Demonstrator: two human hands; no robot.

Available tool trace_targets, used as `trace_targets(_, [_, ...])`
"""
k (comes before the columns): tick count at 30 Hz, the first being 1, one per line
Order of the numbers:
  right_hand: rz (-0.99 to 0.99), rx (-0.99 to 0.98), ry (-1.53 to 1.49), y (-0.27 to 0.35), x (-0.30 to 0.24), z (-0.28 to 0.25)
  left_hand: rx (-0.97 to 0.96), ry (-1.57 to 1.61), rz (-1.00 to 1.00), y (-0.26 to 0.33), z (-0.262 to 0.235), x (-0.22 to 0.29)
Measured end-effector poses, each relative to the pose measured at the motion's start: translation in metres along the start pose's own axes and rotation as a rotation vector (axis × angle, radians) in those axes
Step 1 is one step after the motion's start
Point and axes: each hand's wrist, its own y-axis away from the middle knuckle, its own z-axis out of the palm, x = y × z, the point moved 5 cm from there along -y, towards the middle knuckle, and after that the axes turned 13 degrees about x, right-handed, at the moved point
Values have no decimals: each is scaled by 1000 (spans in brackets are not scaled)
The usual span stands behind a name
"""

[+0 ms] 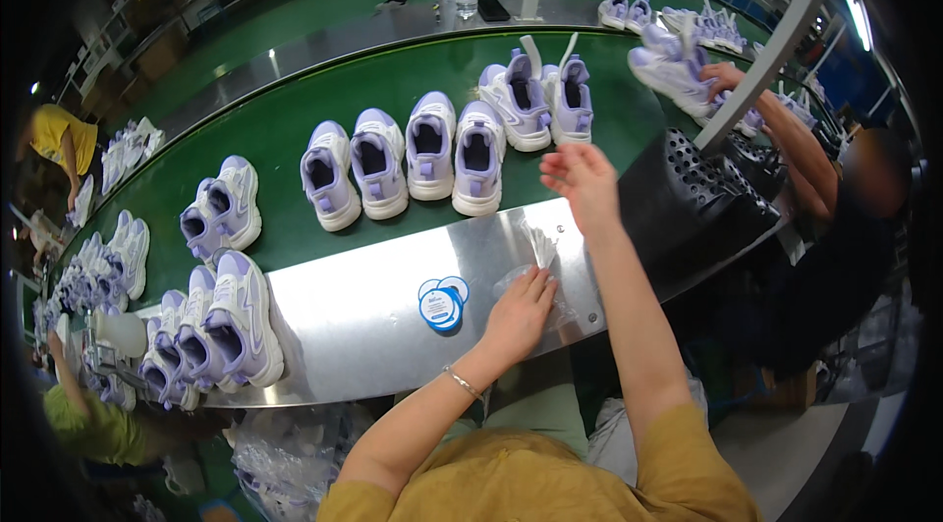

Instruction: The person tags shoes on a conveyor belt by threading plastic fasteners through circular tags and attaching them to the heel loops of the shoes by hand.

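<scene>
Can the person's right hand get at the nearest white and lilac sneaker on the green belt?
Probably yes. The right hand hangs open above the belt edge, close beside the white and lilac sneaker, and nothing lies between them.

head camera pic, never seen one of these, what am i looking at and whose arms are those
The camera sits on a person's head and looks down, so the two bare arms rising from the bottom edge are the wearer's own. The wide lens bends straight edges. The left hand presses flat on clear plastic film lying on a shiny metal counter, near round blue and white stickers. The right hand is lifted, open and holding nothing. Beyond runs a green conveyor belt carrying white and lilac sneakers. Other workers stand at the sides.
</scene>
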Motion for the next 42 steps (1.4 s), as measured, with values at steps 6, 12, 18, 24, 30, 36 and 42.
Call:
trace_targets(6, [-23,-196,126,57,-33,-11,192,-3,61,-5,-46,18])
trace_targets(12, [113,-285,608,105,34,-29,306,-247,-376,38,-119,-40])
trace_targets(18, [188,-439,594,137,43,-5,275,-89,-548,48,-119,-58])
trace_targets(24, [34,-426,676,154,71,-12,369,196,-683,52,-118,-67])
trace_targets(30, [-256,-381,745,174,60,19,378,389,-841,66,-113,-83])
trace_targets(36, [-320,-395,892,167,58,30,368,268,-734,58,-110,-76])
trace_targets(42, [-534,-394,871,163,60,31,346,121,-622,45,-119,-57])
